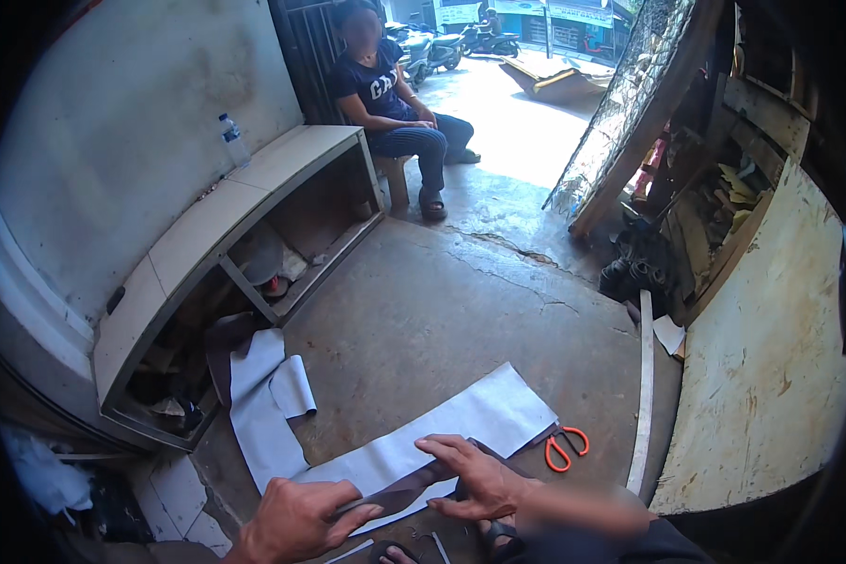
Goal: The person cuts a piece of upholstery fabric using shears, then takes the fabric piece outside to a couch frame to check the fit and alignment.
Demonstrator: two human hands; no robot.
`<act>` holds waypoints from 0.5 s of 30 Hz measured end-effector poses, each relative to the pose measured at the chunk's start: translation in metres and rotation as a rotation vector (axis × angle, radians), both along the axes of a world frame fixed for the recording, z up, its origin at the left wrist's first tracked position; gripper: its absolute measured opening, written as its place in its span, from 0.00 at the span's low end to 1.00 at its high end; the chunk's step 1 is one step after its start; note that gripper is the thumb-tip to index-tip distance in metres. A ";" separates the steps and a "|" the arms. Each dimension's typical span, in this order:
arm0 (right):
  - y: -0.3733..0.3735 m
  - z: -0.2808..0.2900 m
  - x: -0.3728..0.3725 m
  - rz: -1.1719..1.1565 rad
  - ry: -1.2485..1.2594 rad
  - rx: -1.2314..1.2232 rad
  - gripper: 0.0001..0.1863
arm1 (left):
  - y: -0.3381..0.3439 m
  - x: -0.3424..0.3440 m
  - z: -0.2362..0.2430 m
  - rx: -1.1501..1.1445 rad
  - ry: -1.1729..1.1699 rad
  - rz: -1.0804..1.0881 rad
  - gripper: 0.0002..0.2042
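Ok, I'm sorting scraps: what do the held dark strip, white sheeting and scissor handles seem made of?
Dark strip: dullish and bending, perhaps fabric or leatherette.
White sheeting: matte, curling at left, probably cloth or backed vinyl.
Scissor handles: smooth, even orange; likely plastic or coated metal.

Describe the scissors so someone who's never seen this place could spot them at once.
On the grey floor, a wide white strip slants up to the right. Beside its right end, ahead and right of the person's right hand, lie the scissors. Their bright orange loop handles set them apart from the pale strip and grey floor.
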State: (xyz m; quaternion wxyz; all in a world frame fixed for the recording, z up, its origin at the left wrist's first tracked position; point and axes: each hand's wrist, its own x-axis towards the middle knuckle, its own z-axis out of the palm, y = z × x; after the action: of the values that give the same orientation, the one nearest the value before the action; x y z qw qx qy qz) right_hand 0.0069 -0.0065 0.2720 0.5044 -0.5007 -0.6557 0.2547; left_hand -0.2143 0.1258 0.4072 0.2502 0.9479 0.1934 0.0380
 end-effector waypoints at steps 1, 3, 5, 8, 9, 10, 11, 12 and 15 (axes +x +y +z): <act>0.008 0.021 -0.011 0.048 -0.068 0.091 0.45 | -0.009 0.011 -0.002 0.002 -0.001 -0.005 0.11; 0.018 0.044 -0.025 0.070 -0.145 0.193 0.46 | -0.013 0.036 0.003 0.182 0.069 -0.264 0.12; 0.021 0.056 -0.029 -0.043 -0.084 0.241 0.39 | -0.010 0.042 0.013 0.205 0.004 -0.261 0.12; 0.025 0.052 -0.008 -0.208 -0.311 0.199 0.33 | -0.008 0.035 0.047 0.184 0.007 -0.217 0.11; 0.028 0.049 -0.002 -0.292 -0.225 0.245 0.27 | -0.007 0.020 0.056 0.164 -0.067 -0.125 0.10; 0.027 0.036 0.008 -0.372 -0.239 0.157 0.23 | -0.004 0.011 0.060 0.128 -0.145 -0.045 0.09; 0.024 0.023 0.020 -0.399 -0.215 0.117 0.21 | -0.004 0.004 0.065 0.129 -0.139 -0.048 0.09; 0.021 0.016 0.028 -0.428 -0.195 0.076 0.19 | -0.003 0.001 0.069 0.121 -0.136 0.012 0.08; 0.012 0.009 0.028 -0.454 -0.264 0.105 0.16 | -0.006 0.002 0.084 0.053 -0.135 0.017 0.08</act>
State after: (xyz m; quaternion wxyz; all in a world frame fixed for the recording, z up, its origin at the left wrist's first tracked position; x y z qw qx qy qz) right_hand 0.0344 0.0052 0.2812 0.4840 -0.6369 -0.5991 0.0331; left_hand -0.2121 0.1194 0.4914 0.2373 0.9478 0.1832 0.1089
